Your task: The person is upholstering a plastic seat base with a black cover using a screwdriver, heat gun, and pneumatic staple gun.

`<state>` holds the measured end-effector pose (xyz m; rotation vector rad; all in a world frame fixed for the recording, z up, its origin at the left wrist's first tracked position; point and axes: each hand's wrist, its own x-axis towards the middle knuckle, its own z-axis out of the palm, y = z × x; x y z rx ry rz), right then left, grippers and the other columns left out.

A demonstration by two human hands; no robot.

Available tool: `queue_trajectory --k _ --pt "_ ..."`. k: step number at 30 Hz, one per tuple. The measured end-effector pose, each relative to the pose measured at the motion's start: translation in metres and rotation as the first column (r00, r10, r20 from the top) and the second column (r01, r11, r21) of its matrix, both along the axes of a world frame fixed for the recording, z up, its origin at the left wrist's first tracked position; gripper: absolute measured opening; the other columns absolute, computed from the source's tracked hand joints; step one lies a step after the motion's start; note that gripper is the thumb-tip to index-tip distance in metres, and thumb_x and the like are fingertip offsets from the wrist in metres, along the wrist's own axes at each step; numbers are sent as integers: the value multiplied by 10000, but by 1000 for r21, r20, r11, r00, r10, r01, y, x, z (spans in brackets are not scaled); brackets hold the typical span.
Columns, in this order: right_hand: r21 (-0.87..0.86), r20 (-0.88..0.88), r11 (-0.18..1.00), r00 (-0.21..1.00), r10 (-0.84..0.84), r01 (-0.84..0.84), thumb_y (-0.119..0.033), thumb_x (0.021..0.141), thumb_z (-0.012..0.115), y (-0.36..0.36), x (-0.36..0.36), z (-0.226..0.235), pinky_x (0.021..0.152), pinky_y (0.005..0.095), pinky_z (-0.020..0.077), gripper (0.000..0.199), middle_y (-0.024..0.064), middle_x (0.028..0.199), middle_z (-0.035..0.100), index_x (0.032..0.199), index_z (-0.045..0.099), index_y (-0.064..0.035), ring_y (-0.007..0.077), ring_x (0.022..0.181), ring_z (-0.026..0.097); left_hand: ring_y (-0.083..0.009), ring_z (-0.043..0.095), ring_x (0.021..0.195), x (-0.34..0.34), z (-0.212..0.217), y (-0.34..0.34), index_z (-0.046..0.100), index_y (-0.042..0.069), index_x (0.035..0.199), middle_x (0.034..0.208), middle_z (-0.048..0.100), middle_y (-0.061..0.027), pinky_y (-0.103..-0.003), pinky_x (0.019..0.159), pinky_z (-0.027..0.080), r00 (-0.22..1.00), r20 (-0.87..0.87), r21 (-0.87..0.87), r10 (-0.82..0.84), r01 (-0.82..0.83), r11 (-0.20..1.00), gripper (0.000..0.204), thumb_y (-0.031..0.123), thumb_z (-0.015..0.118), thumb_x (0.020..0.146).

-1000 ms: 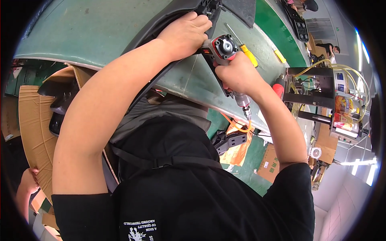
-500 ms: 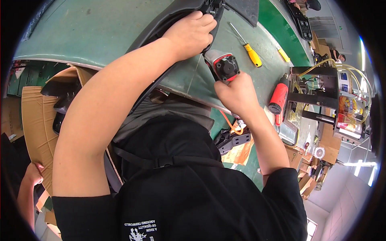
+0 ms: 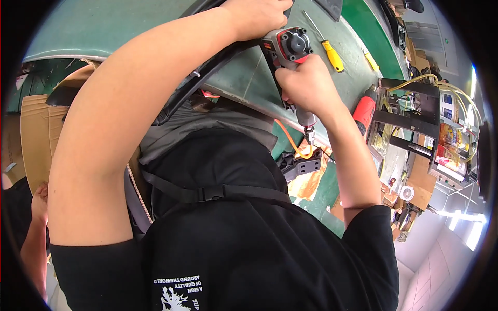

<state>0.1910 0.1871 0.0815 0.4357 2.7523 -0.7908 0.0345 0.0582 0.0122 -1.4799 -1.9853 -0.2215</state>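
Note:
My right hand (image 3: pixel 306 83) is wrapped around the grip of a grey, red and black air impact driver (image 3: pixel 293 44). The tool's nose points left toward a long curved black frame (image 3: pixel 218 59); whether its tip touches the frame is hidden. My left hand (image 3: pixel 259 15) lies at the upper edge of the picture, its fingers curled over the frame's far end and partly cut off. From the table, the frame slopes down under my left forearm toward my lap. A fitting and an orange hose (image 3: pixel 289 136) hang below the driver's handle.
On the green table (image 3: pixel 104 31) lie a yellow-handled screwdriver (image 3: pixel 332 56), a yellow cutter (image 3: pixel 371 61) and a red power tool (image 3: pixel 364 109). A dark rack (image 3: pixel 410 116) stands at right. Below is a slotted black bracket (image 3: pixel 306 167). Another person's hand (image 3: pixel 39 202) touches cardboard (image 3: pixel 36 140).
My left hand and the frame have shifted up toward the picture's top edge. The driver has risen slightly in view, still in my right hand. The other person's hand has moved up and left.

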Motion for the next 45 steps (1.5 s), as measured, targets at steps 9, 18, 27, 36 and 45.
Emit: queue_trajectory --k 9,18,27,36,45 --pt "-115 151 983 981 -122 140 -63 811 557 -10 -18 14 555 399 561 192 183 606 665 734 683 61 261 546 692 -267 585 1058 -18 -7 17 763 133 868 1029 677 -72 -398 960 485 999 20 -151 -30 33 988 195 266 625 902" --pt "-236 92 961 987 -128 147 -64 810 568 7 -6 25 551 399 570 201 173 621 678 760 683 93 256 526 684 -240 606 1111 -20 10 9 713 107 986 1055 633 -42 -370 938 536 997 75 -139 -10 20 990 207 208 749 809" --pt "278 47 953 990 -136 118 -107 802 634 96 37 2 848 531 582 283 321 917 736 999 693 87 476 913 733 -242 604 1113 -11 20 9 740 68 969 1056 651 -47 -379 958 530 989 143 -176 34 -9 984 376 313 889 725" --pt "464 24 879 991 -132 106 -110 837 674 133 31 -58 821 572 584 349 313 893 728 1122 568 63 483 871 730 -241 601 1082 -15 27 6 714 79 926 1015 633 -43 -371 938 528 977 208 -176 55 -18 984 371 320 892 708" --pt "487 18 872 997 -75 57 -103 855 655 131 17 -83 746 554 596 348 288 844 724 1126 508 59 469 811 735 -243 589 994 -24 28 -2 679 78 907 976 588 -36 -378 863 539 958 285 -92 38 -12 996 400 324 910 693"
